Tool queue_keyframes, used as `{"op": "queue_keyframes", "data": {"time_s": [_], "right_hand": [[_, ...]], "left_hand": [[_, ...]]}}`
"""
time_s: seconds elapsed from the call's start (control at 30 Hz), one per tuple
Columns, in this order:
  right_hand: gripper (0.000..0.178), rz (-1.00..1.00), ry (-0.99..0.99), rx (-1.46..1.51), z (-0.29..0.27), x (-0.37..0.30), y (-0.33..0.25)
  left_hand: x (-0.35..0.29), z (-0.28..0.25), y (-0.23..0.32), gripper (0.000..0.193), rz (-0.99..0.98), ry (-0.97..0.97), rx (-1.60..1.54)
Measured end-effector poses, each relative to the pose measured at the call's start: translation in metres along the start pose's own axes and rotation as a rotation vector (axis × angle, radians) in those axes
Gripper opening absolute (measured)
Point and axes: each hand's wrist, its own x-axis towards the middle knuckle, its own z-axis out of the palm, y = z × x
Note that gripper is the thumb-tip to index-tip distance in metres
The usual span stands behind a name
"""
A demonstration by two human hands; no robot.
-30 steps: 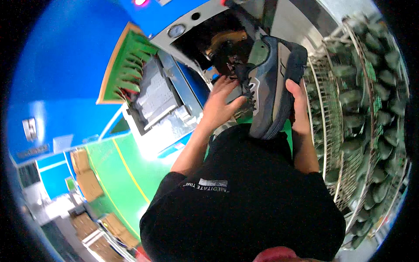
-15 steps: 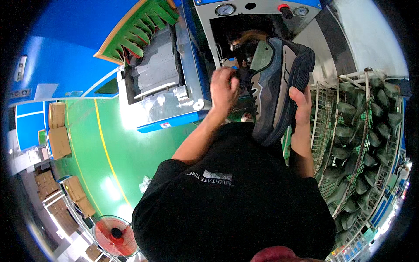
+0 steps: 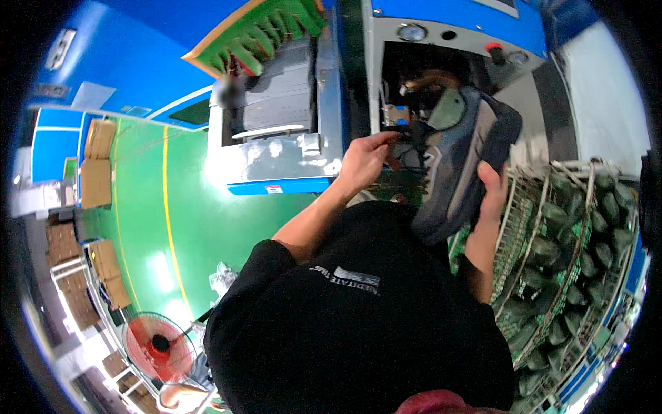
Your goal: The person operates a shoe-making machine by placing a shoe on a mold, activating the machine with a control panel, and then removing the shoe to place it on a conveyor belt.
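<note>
A dark grey and black sports shoe [image 3: 458, 162] with beige side panels is held up before my chest, its opening toward the machine and its toe toward me. A green shoe last [image 3: 449, 110] fills the opening. My right hand [image 3: 492, 193] wraps the sole from the right, thumb on the side. On the lacing side, my left hand [image 3: 369, 160] has its index finger stretched and its thumb below, closed around the dark shoe tongue [image 3: 416, 134]; laces there are blurred and hard to tell apart.
Behind the shoe is a machine [image 3: 463, 38] with a dark recess, gauges and a red knob. A metal conveyor [image 3: 276, 165] with green flaps [image 3: 265, 45] stands to the left. A wire rack [image 3: 545, 207] of dark shoe lasts is at right. A red fan [image 3: 160, 345] stands lower left.
The machine, shoe and both hands sit further right and lower in view. My left index finger is now stretched out toward the tongue. My right hand keeps its grip on the sole.
</note>
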Motion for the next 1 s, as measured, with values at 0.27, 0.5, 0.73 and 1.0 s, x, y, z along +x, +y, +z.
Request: {"op": "queue_keyframes", "data": {"time_s": [0.27, 0.5, 0.73, 1.0], "right_hand": [[0.062, -0.053, -0.005, -0.041, 0.007, 0.0, 0.001], [0.062, -0.021, 0.007, -0.019, 0.009, -0.002, -0.009], [0.059, 0.004, 0.018, -0.01, 0.005, 0.005, -0.015], [0.087, -0.069, 0.072, 0.03, 0.013, -0.003, -0.026]], "left_hand": [[-0.01, 0.003, -0.004, 0.035, 0.344, 0.006, 0.257], [0.01, 0.039, -0.035, 0.044, 0.817, 0.315, 0.463], [0.013, 0.051, -0.03, 0.052, 1.202, 0.43, 0.605], [0.02, 0.061, -0.013, 0.041, 1.089, 0.489, 0.61]]}}
